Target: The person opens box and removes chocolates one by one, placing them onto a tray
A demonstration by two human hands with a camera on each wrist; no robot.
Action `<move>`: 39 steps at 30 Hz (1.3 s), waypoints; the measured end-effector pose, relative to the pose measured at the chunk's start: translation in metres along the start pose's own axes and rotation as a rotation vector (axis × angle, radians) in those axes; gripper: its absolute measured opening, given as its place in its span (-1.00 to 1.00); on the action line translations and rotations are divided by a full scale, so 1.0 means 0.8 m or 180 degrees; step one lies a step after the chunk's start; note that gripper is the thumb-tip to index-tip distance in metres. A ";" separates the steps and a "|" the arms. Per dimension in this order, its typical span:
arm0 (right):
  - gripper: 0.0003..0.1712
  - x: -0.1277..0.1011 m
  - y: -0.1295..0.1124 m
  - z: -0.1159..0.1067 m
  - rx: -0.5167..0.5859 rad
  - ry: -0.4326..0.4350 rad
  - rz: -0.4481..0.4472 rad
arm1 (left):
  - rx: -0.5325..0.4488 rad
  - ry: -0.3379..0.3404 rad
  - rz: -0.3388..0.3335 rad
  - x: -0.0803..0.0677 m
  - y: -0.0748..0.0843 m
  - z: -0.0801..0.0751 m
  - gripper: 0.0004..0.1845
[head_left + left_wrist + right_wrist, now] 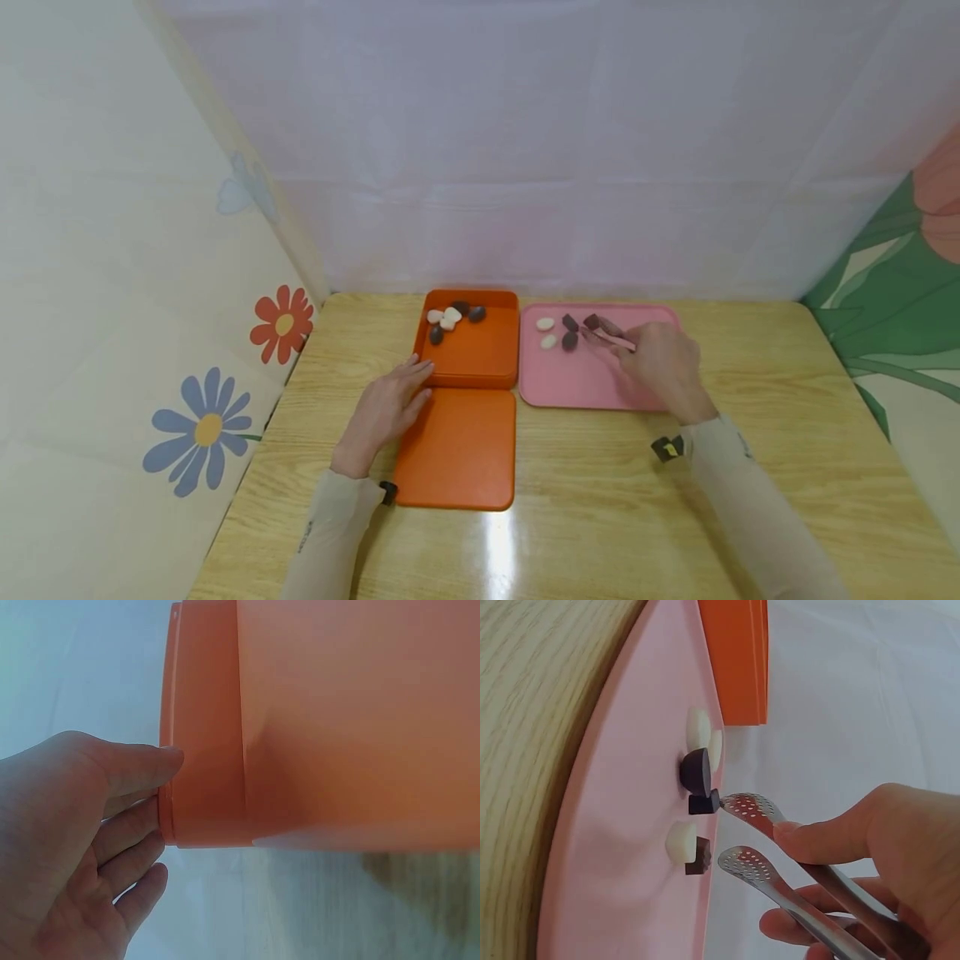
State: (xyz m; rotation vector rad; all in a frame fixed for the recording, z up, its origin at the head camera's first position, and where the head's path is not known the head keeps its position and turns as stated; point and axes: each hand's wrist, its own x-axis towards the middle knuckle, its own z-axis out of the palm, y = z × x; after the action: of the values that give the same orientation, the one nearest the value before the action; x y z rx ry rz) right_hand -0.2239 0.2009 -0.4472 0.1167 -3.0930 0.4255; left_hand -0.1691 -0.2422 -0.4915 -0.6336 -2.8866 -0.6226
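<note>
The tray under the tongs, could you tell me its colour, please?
Pink; the tray shows best in the head view.

From the head view we cannot tell what the small dark and white pieces in the box (472,350) and on the tray (577,383) are. The right hand (663,367) covers most of the tongs (603,332) there. The left wrist view blurs the box wall (202,750), and its edges crop it. The right wrist view crops the tongs' (795,877) handles and the tray (622,862).
</note>
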 end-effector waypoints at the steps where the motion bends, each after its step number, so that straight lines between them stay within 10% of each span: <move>1: -0.62 0.001 -0.002 -0.001 0.0000 -0.0010 -0.0009 | 0.0000 -0.0004 -0.0002 0.000 0.000 0.000 -0.47; 39: -0.50 0.029 -0.074 -0.009 0.0565 0.0237 -0.0218 | 0.0019 -0.0034 0.0010 0.000 0.000 -0.001 -0.46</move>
State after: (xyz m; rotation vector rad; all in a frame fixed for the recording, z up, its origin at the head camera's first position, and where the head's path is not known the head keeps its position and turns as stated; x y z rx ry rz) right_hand -0.2422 0.1443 -0.4235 0.2033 -2.9633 0.6843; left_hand -0.1692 -0.2423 -0.4905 -0.6425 -2.8957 -0.6117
